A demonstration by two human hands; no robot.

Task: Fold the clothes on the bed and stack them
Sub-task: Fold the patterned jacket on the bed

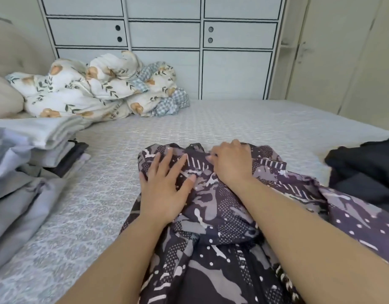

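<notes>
A dark purple patterned garment (215, 207) lies crumpled on the bed (233, 123) in front of me, running from the middle down to the lower edge. My left hand (165, 185) lies flat on its left part with fingers spread, pressing the cloth. My right hand (230, 163) grips a bunched fold near the garment's far edge, fingers curled into the fabric. A stack of folded grey and white clothes (42, 148) stands at the left. Loose grey fabric (15, 200) lies in front of that stack.
A floral duvet (97, 86) is heaped at the far left by a beige pillow (2, 97). Black clothes (364, 170) lie at the right edge. White cabinets (167, 40) stand behind the bed. Bare patterned bedspread stretches between the garment and the duvet.
</notes>
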